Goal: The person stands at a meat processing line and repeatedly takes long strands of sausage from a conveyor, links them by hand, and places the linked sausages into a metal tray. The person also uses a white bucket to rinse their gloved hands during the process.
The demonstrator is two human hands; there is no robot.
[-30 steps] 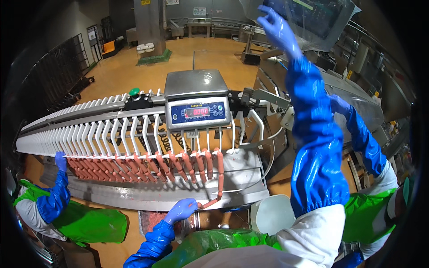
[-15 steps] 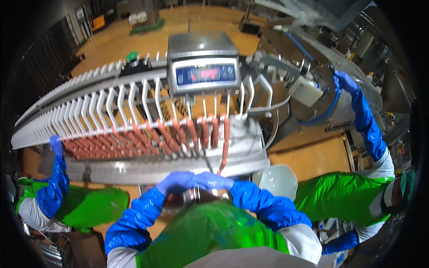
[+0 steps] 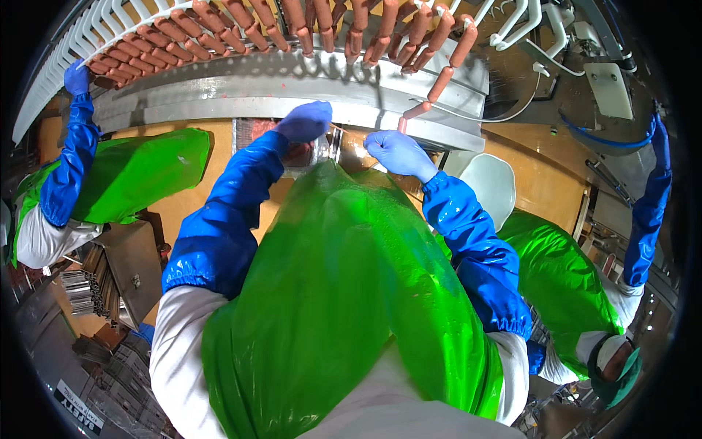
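Observation:
A string of reddish-brown sausages [image 3: 440, 84] hangs from the white hook rack at the upper right and runs down to my right hand [image 3: 401, 154]. That hand is closed in a pinch at the string's lower end; its fingers partly hide what they hold. My left hand [image 3: 306, 121] is closed on a thin pale strand [image 3: 338, 129], which stretches toward my right fingertips. Both hands wear purple-blue gloves and are apart, just in front of the metal ledge. More sausage links [image 3: 298, 18] hang in rows along the rack.
The long metal ledge [image 3: 219, 110] crosses in front of me. Below it sits a tray with reddish meat [image 3: 265, 130]. A white tub [image 3: 488, 186] stands right of my right hand. One co-worker's gloved hand [image 3: 76, 77] touches the rack at left; another's [image 3: 660, 143] reaches machinery at right.
My hands have moved apart from touching each other, and the thin strand now shows between them. The view has tilted down, taking the scale out of sight.

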